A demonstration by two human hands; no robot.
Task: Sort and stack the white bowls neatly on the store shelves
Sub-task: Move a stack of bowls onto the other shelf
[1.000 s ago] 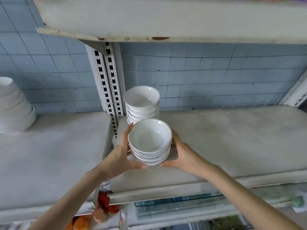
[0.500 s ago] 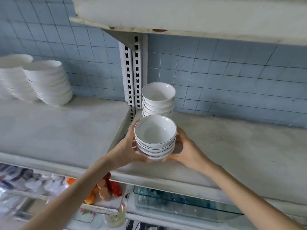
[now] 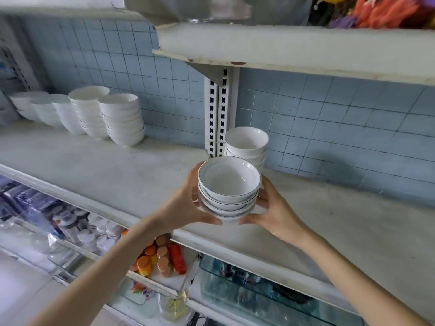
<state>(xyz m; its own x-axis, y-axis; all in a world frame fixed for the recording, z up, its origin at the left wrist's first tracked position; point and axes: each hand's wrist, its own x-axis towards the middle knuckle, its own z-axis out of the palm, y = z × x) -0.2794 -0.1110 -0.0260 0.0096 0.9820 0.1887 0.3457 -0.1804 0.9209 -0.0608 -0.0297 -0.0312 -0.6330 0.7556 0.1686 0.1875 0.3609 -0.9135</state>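
A short stack of white bowls with thin dark rims [image 3: 229, 184] sits between my two hands, just above the grey shelf [image 3: 117, 170]. My left hand [image 3: 188, 203] grips its left side, thumb under the bottom bowl. My right hand [image 3: 273, 208] grips the right side the same way. Directly behind it, against the slotted upright [image 3: 217, 109], stands a second stack of plain white bowls [image 3: 246, 143]. Further left on the shelf is a row of taller white bowl stacks [image 3: 121, 118].
The shelf stretches bare to the right [image 3: 341, 220] below the blue tiled wall. An upper shelf [image 3: 294, 48] overhangs close above. Below are jars with orange lids [image 3: 155, 255], a glass box [image 3: 270, 295] and packaged goods.
The view has swung left, bringing more bowl stacks at the left into sight. Both hands keep their hold on the dark-rimmed stack in front of the plain stack.
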